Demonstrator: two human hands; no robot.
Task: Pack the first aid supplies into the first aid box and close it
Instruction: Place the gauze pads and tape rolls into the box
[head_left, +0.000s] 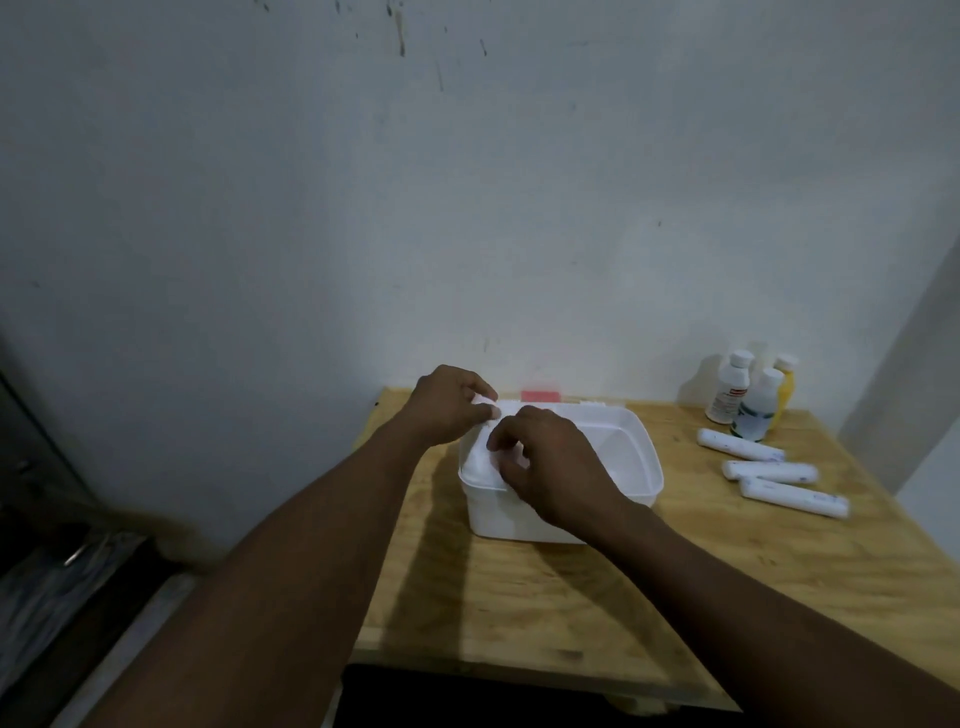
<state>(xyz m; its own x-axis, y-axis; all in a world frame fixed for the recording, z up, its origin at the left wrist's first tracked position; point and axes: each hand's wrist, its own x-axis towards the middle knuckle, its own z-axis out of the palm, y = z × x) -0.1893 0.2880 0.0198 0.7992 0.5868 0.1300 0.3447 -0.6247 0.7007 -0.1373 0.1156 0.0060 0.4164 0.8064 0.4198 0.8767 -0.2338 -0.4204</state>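
Note:
A white plastic first aid box (636, 457) stands open on the wooden table (597, 597). Both hands hold a white package (478, 460) at the box's left end, partly inside it. My left hand (449, 402) pinches the package's top edge. My right hand (545, 462) grips its side and hides much of it. A red part (540, 396), likely of the lid, shows behind the box. Three white rolls (769, 472) lie on the table to the right. Three bottles (748, 397) stand behind them by the wall.
The table stands against a pale wall (467, 208). Its left edge drops off close to the box. A dark object (62, 561) sits low on the floor at the left. A wall corner (904, 389) rises at the right of the table.

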